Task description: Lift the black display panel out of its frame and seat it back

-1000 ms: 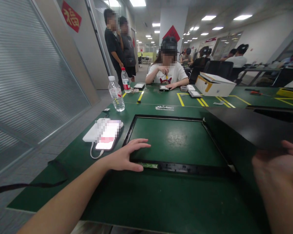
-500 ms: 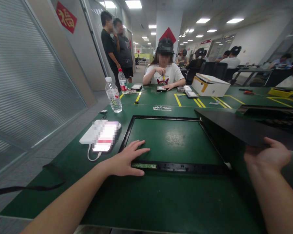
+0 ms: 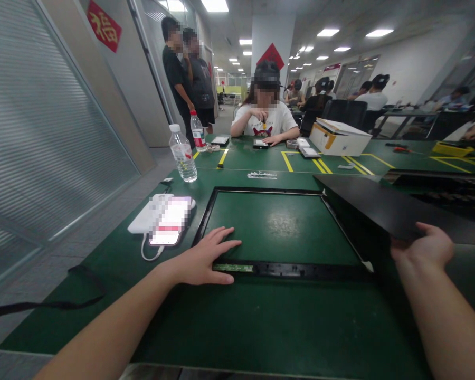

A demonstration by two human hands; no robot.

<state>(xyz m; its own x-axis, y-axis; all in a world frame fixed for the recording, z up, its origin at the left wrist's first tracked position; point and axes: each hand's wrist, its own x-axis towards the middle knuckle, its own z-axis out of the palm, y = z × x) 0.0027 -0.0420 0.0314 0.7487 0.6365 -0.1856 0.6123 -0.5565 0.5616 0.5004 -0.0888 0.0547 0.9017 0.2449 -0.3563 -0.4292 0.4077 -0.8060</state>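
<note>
A thin black rectangular frame (image 3: 301,271) lies flat on the green work mat in front of me. Inside its near bar, at the left end, a green circuit strip (image 3: 237,268) shows. My left hand (image 3: 211,256) rests over the frame's near left corner, fingers spread and thumb on the near bar. On the right, a dark flat panel (image 3: 380,206) is held up at a tilt beside the frame's right side. My right hand (image 3: 423,248) grips its near edge, palm up; the fingers beneath are partly hidden. White bits (image 3: 367,266) sit at the frame's right corners.
To the left lie a phone (image 3: 169,221) and a white device with a cable. Two plastic bottles stand behind, one a clear bottle (image 3: 183,155). Across the table a person (image 3: 267,116) works near a white box (image 3: 340,140). Dark parts (image 3: 439,182) lie at the far right.
My right hand and the tilted panel have shifted slightly to the left. My left hand stays in place on the frame's corner.
</note>
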